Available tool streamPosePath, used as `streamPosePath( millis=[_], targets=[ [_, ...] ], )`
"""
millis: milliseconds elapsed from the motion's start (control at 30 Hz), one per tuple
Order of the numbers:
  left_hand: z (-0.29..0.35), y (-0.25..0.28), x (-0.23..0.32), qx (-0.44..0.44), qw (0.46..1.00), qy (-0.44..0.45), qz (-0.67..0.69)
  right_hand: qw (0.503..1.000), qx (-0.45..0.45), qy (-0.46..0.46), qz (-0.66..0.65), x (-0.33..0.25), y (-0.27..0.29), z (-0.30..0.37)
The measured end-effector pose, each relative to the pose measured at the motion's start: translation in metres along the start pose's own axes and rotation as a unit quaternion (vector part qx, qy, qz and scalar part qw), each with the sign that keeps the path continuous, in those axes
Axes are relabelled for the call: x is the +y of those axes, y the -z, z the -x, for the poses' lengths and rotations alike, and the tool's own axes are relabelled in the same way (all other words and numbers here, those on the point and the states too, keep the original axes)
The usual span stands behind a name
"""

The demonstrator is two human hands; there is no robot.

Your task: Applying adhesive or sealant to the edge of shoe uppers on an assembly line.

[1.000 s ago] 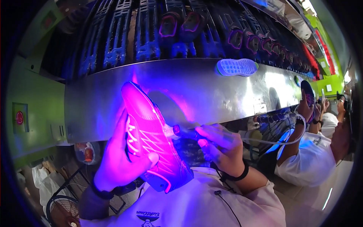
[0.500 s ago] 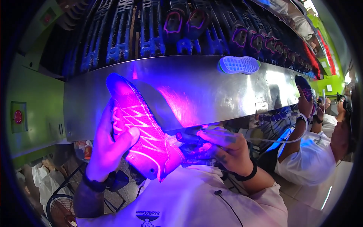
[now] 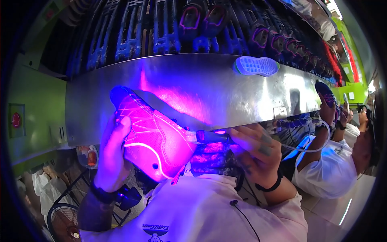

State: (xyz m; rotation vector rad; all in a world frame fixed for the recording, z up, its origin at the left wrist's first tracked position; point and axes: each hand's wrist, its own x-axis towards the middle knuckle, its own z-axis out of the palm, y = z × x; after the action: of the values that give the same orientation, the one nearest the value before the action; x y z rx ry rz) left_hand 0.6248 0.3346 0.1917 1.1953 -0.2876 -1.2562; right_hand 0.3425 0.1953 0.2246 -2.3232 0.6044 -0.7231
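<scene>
Bathed in pink and violet light, a sneaker upper [image 3: 159, 137] is tilted in my left hand [image 3: 115, 153], toe pointing up and left. My left thumb lies over the laced front, and the fingers go behind it. A brush [image 3: 213, 137] with a dark handle is gripped by my right hand [image 3: 258, 153]. Its pale tip touches or nearly touches the shoe's lower edge, on the side facing the metal ledge. Beneath the brush the view is dark and cluttered, so details there are hard to make out.
A metal ledge [image 3: 225, 94] runs before me, with a pale shoe sole [image 3: 258, 66] on it. Beyond stand blue racks [image 3: 129, 40] carrying several dark shoes [image 3: 189, 18]. At right a co-worker holds a shoe [image 3: 325, 93]. A clear tube [image 3: 312, 150] curves between us. A fan [image 3: 64, 222] stands lower left.
The sneaker upper has turned in my left hand, showing more of its side and heel. My right hand has shifted right, and the brush handle now shows more plainly.
</scene>
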Motion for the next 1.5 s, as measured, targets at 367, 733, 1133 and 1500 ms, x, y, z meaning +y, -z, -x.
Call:
streamPosePath(
  millis=[367, 733, 1133, 1500],
  targets=[
    [0.018, -0.009, 0.004, -0.047, 0.972, 0.100, 0.205, 0.982, 0.039, 0.161, 0.090, -0.008, 0.022, -0.043],
    [0.046, -0.015, -0.012, -0.103, 0.947, 0.182, 0.246, 0.975, 0.068, 0.208, 0.036, -0.006, 0.025, -0.058],
    [0.055, -0.009, -0.037, -0.106, 0.844, 0.328, 0.412, 0.986, 0.065, 0.147, -0.050, 0.013, 0.004, -0.030],
    [0.043, 0.057, -0.028, -0.140, 0.919, 0.209, 0.305, 0.978, 0.115, 0.015, -0.172, 0.045, -0.039, 0.008]
  ],
)
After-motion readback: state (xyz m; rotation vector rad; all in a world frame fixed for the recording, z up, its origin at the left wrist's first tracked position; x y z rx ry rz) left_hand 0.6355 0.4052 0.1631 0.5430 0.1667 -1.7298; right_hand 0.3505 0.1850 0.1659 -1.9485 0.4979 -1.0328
